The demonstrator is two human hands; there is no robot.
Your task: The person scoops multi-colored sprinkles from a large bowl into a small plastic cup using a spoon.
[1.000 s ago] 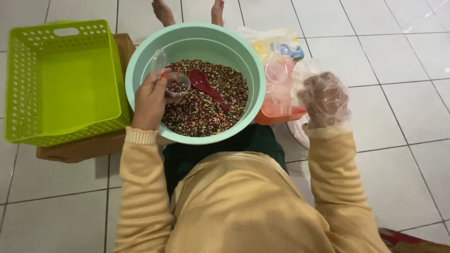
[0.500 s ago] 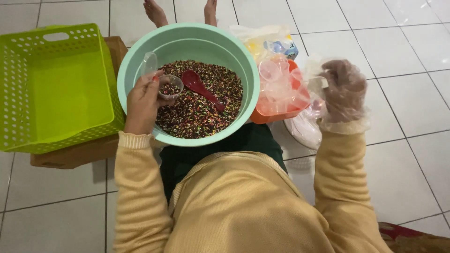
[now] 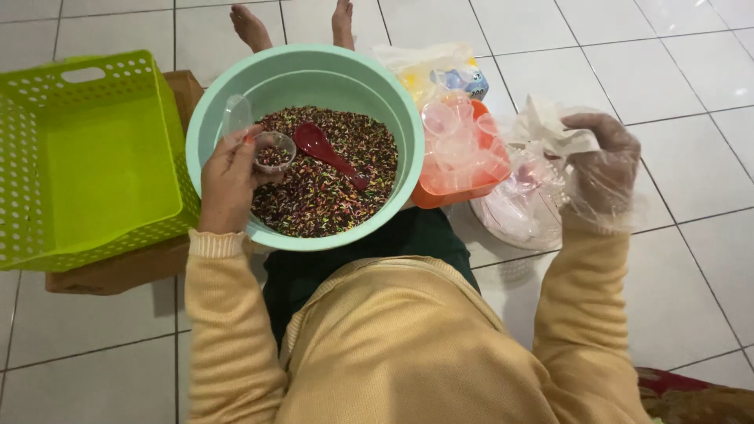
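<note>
White floor tiles; left hand (image 3: 228,179) grip pinches small clear cup (image 3: 274,151), gloved right hand (image 3: 601,169) grip pinches clear plastic bag (image 3: 528,200).

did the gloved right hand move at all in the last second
Yes. The right hand shifted up and away from the person's body, ending beside the orange tray of clear cups, gripping a plastic bag.

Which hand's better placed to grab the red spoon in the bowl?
Probably right: the left hand holds a small clear plastic cup, while the red plastic spoon lies in the mint-green round bowl, handle pointing right.
</note>
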